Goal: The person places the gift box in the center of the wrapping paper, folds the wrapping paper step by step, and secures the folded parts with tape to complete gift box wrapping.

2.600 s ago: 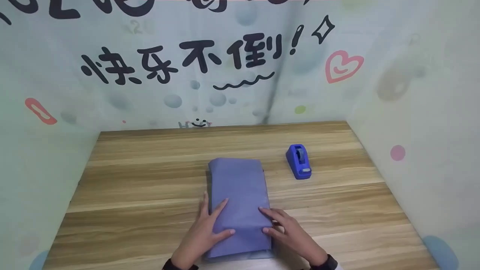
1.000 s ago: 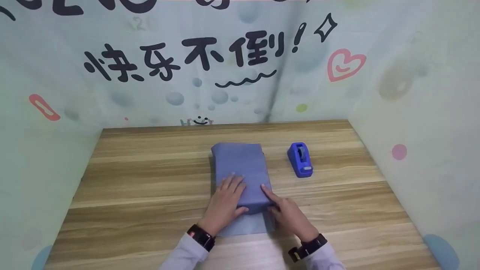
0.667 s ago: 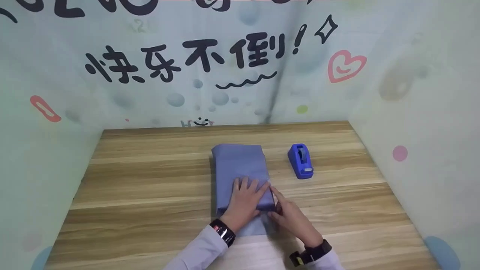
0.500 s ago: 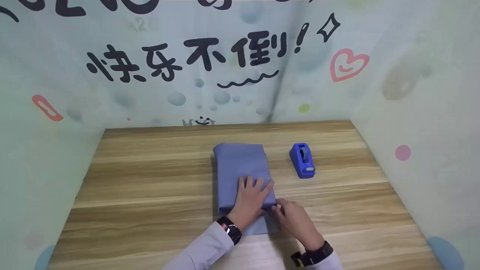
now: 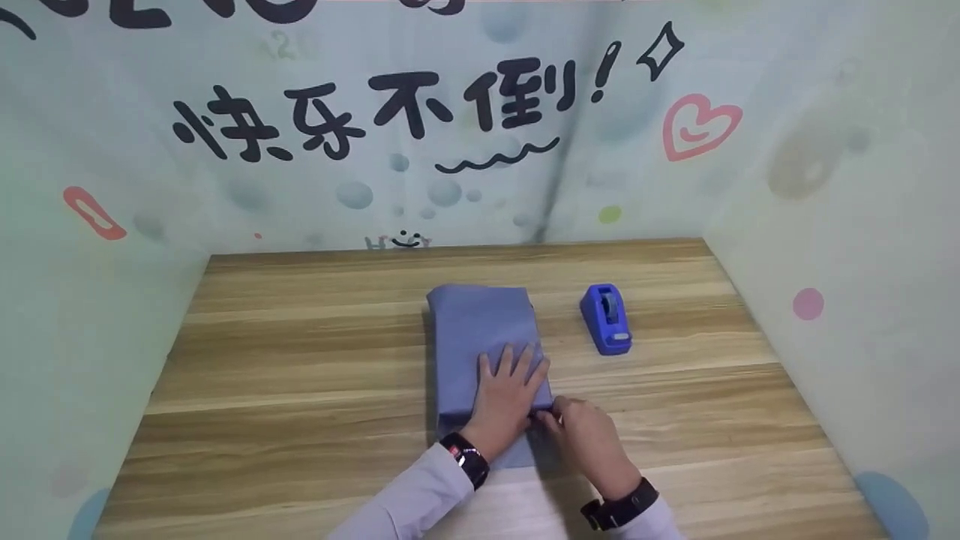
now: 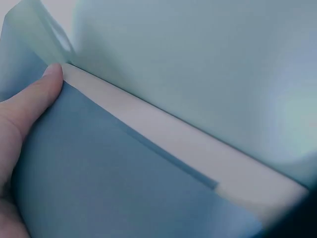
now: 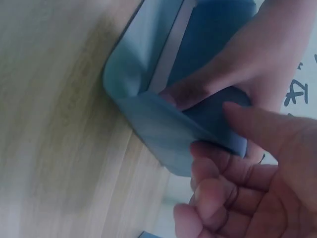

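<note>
On wooden table (image 5: 300,360), left hand (image 5: 507,394) flat on blue wrapped parcel (image 5: 480,322), right hand (image 5: 589,439) seemingly pinching its paper flap, tape dispenser (image 5: 606,319) near.

In your right wrist view, your right hand (image 7: 247,173) fills the lower right corner, with the thumb extended above and the fingers (image 7: 208,196) curled below it. The thumb and fingers pinch a flap of blue paper (image 7: 163,129) at the corner of the wrapped package. The flap folds over on itself, and its rounded edge touches the wooden worktop (image 7: 54,114). A pale strip of the package (image 7: 171,59) shows between two blue layers, running toward the top of the frame. Your left hand (image 7: 257,59) enters from the upper right and rests on the blue paper just above the flap. The view is blurred along the worktop.
</note>
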The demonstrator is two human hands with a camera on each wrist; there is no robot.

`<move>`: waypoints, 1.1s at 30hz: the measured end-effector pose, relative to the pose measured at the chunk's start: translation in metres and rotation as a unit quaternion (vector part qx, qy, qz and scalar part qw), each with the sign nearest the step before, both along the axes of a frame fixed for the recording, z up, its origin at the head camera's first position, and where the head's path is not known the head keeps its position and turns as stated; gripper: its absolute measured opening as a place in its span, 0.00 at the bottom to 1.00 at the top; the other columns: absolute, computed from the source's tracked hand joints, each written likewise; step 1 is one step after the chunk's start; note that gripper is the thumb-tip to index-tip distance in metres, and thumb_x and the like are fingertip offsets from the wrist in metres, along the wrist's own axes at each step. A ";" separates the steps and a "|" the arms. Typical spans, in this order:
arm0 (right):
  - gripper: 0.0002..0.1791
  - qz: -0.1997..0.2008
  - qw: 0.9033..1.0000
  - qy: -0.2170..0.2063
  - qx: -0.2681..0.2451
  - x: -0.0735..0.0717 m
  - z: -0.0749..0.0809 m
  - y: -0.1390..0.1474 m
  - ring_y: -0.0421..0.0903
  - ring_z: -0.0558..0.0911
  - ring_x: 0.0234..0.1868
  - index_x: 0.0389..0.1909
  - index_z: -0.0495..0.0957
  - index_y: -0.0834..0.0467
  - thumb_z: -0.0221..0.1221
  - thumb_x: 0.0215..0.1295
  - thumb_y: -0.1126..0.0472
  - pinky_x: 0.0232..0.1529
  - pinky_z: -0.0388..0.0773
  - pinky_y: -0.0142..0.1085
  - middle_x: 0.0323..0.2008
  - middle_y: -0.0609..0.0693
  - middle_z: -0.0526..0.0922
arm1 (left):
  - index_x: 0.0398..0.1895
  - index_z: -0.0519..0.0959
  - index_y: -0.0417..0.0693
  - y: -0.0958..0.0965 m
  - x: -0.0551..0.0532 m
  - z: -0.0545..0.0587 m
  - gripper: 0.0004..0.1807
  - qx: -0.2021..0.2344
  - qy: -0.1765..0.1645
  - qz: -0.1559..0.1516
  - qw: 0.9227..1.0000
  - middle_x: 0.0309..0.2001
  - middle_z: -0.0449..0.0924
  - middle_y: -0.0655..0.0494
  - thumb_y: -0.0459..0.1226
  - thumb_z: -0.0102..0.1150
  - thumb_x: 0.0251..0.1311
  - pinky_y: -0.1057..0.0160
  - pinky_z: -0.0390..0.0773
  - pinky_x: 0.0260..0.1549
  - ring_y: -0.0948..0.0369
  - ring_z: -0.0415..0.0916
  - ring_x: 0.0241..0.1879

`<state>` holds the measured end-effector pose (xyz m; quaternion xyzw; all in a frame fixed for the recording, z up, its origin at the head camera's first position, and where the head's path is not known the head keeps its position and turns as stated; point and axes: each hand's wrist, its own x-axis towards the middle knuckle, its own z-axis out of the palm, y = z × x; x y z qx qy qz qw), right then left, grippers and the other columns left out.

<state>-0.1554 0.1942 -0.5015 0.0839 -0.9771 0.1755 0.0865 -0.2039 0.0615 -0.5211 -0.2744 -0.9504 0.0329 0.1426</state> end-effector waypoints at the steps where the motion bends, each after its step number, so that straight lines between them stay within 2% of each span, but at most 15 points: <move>1: 0.13 0.002 1.000 0.002 0.002 0.000 0.000 0.001 0.44 0.73 0.16 0.17 0.72 0.57 0.63 0.56 0.60 0.16 0.67 0.37 0.15 0.48 0.75 | 0.68 0.59 0.60 0.000 0.000 0.000 0.52 -0.002 -0.002 0.001 1.000 0.69 0.58 0.54 0.62 0.68 0.36 0.39 0.64 0.57 0.48 0.58 0.66; 5: 0.12 0.012 1.000 0.011 0.015 -0.001 -0.003 0.002 0.47 0.76 0.17 0.16 0.73 0.57 0.62 0.55 0.63 0.17 0.71 0.40 0.15 0.50 0.77 | 0.68 0.58 0.61 0.001 -0.001 -0.001 0.53 -0.003 -0.007 0.006 1.000 0.69 0.58 0.55 0.64 0.67 0.34 0.38 0.64 0.57 0.49 0.58 0.66; 9: 0.14 0.018 0.999 -0.006 0.035 0.002 -0.008 0.003 0.49 0.75 0.15 0.13 0.71 0.58 0.62 0.54 0.63 0.15 0.70 0.41 0.13 0.52 0.76 | 0.68 0.58 0.61 0.003 -0.002 0.000 0.53 -0.011 -0.010 0.010 1.000 0.69 0.58 0.55 0.64 0.67 0.34 0.38 0.63 0.57 0.49 0.57 0.66; 17: 0.17 0.031 0.996 -0.026 0.076 0.020 -0.022 0.001 0.50 0.71 0.12 0.09 0.67 0.58 0.61 0.51 0.63 0.12 0.67 0.43 0.10 0.52 0.71 | 0.68 0.57 0.61 0.004 -0.002 0.000 0.53 -0.016 -0.029 0.016 0.999 0.70 0.57 0.55 0.63 0.67 0.36 0.38 0.61 0.58 0.48 0.56 0.68; 21: 0.17 0.043 0.996 -0.038 0.064 0.024 -0.025 0.003 0.47 0.68 0.11 0.09 0.67 0.57 0.59 0.52 0.62 0.11 0.65 0.39 0.09 0.49 0.69 | 0.70 0.55 0.62 0.003 -0.002 0.002 0.53 -0.034 -0.044 0.024 0.998 0.71 0.54 0.55 0.64 0.65 0.38 0.38 0.60 0.60 0.49 0.54 0.69; 27: 0.18 0.050 0.994 -0.094 -0.002 0.016 -0.016 0.011 0.37 0.63 0.13 0.10 0.70 0.54 0.62 0.56 0.57 0.14 0.60 0.29 0.11 0.41 0.67 | 0.71 0.52 0.60 0.002 0.000 0.003 0.53 -0.056 -0.046 0.026 0.997 0.73 0.51 0.56 0.65 0.62 0.41 0.39 0.58 0.62 0.50 0.51 0.71; 33: 0.15 0.063 0.994 -0.086 -0.005 0.010 -0.011 0.008 0.39 0.66 0.15 0.13 0.71 0.55 0.64 0.53 0.60 0.15 0.63 0.31 0.12 0.44 0.70 | 0.63 0.62 0.56 -0.001 0.003 -0.002 0.46 -0.071 -0.026 0.030 0.997 0.74 0.46 0.56 0.65 0.61 0.41 0.39 0.55 0.64 0.51 0.48 0.72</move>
